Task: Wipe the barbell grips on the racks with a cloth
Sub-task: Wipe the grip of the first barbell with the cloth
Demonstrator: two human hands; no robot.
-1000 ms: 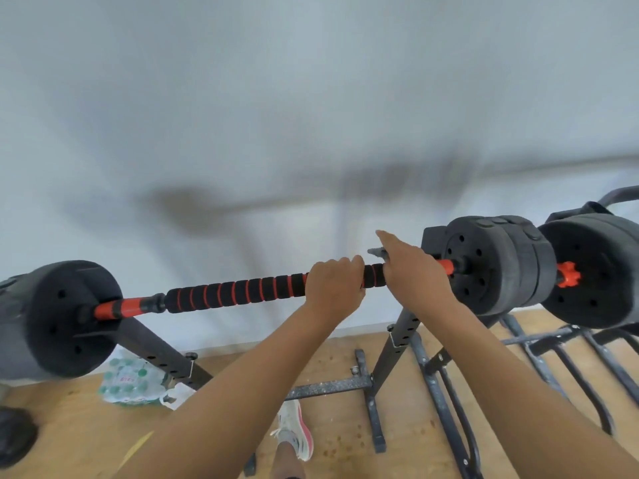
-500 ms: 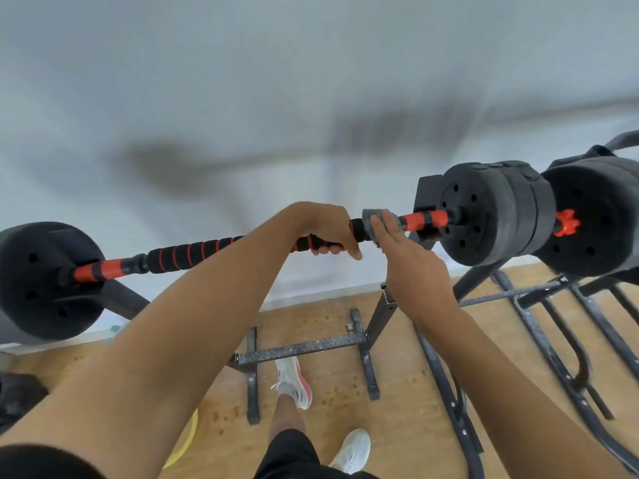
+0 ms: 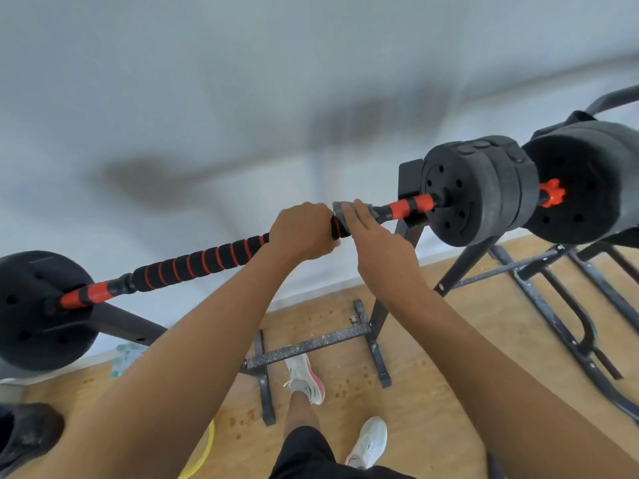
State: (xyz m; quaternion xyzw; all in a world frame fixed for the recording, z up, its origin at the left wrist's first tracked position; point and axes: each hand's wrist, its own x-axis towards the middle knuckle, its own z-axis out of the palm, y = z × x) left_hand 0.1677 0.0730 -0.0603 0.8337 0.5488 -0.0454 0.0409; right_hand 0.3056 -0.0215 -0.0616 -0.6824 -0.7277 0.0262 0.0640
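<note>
Grey cloth [image 3: 343,209] laid on barbell grip [image 3: 197,262].
The grip is clasped by the left hand [image 3: 301,233]; the cloth is pressed by the flat right hand [image 3: 378,243].

From here I see the wooden floor [image 3: 411,416] carrying a black rack [image 3: 384,299] — and across the rack's cradles lies the barbell [image 3: 193,266].

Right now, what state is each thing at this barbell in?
Barbell: lying on the rack.
Cloth: pressed against the barbell beside the foam grip.
Left hand: grips the foam grip.
Right hand: fingers straight, pressing the cloth.
Weight plates: loaded on both ends.
</note>
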